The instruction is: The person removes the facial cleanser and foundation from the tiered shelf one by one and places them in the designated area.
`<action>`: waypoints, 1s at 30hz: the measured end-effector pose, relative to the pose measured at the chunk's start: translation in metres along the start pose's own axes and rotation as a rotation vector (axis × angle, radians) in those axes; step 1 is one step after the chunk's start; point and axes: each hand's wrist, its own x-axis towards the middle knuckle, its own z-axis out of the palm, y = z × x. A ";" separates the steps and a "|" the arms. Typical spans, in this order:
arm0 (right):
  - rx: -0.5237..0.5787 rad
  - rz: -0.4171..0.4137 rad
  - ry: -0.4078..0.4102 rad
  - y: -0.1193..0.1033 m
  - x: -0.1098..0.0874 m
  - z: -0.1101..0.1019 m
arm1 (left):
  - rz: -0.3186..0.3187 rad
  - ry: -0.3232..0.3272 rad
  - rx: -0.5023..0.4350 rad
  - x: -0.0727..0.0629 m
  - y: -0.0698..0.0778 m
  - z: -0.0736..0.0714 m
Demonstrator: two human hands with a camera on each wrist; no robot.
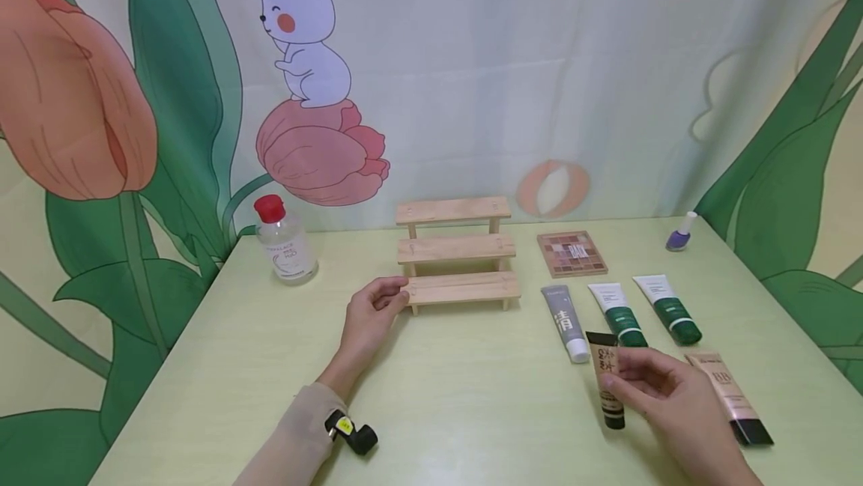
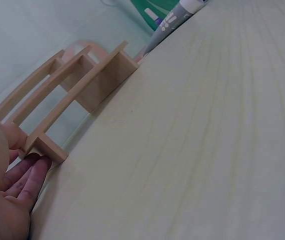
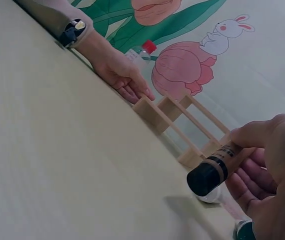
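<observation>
A small wooden three-step display stand (image 1: 461, 287) stands at the middle back of the table. My left hand (image 1: 371, 319) pinches the left end of its lowest step; in the left wrist view the thumb lies at the step and the fingers (image 2: 31, 182) reach under it, by the leg. At the right, my right hand (image 1: 674, 389) holds a small gold cosmetic tube (image 1: 608, 385) between thumb and fingers, its black cap downward. In the right wrist view the tube's black cap (image 3: 205, 179) points toward the camera, above the tabletop.
Near the right hand lie a grey tube (image 1: 565, 321), two green-and-white tubes (image 1: 619, 314) and a BB cream tube (image 1: 728, 396). Behind them are an eyeshadow palette (image 1: 572, 254) and a purple nail polish bottle (image 1: 680, 233). A clear red-capped bottle (image 1: 290, 246) stands back left, before a printed curtain.
</observation>
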 end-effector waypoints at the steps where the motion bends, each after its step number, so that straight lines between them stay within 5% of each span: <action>1: 0.010 0.027 -0.013 0.001 -0.001 0.002 | 0.001 0.000 -0.001 0.000 0.000 0.000; 15: -0.084 0.153 -0.113 0.008 -0.004 0.015 | -0.001 -0.001 -0.002 0.001 -0.002 0.000; 30: -0.259 0.131 -0.007 0.006 -0.004 0.021 | 0.001 -0.002 -0.001 0.001 -0.002 -0.001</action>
